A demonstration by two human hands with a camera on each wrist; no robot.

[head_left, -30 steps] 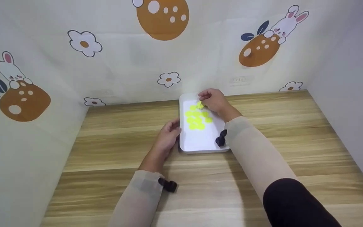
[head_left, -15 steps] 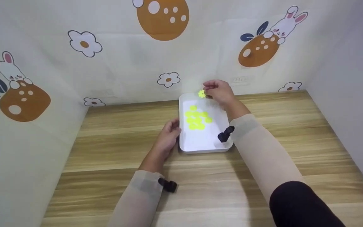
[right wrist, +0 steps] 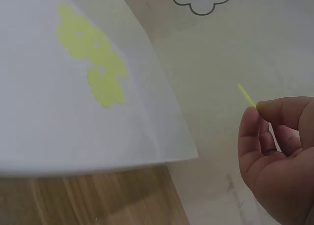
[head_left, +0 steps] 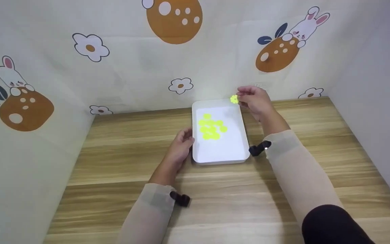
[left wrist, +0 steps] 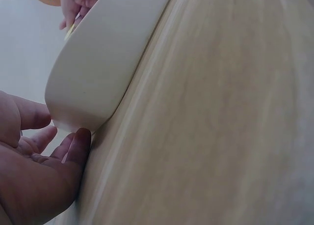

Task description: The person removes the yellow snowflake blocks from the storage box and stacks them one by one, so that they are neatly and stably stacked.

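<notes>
My right hand [head_left: 254,101] pinches a yellow snowflake disc [head_left: 234,99] between thumb and fingertips, up by the tray's far right corner. In the right wrist view the disc [right wrist: 247,95] is seen edge-on as a thin strip. Several more yellow discs [head_left: 212,129] lie in a loose cluster inside the shallow white tray [head_left: 220,150], toward its far left half. My left hand [head_left: 180,144] rests at the tray's left side. In the left wrist view, the fingertips [left wrist: 82,136] touch the lower part of the white tray wall [left wrist: 105,53].
The tray stands on a wood-grain table [head_left: 120,162], its far end close to a curtain [head_left: 141,74] printed with rabbits, oranges and flowers. Small black clips [head_left: 180,199] are fixed at both sleeve cuffs.
My right hand has lifted one yellow disc from the tray's far end, then carried it right, past the far right corner. The left hand and tray have stayed put.
</notes>
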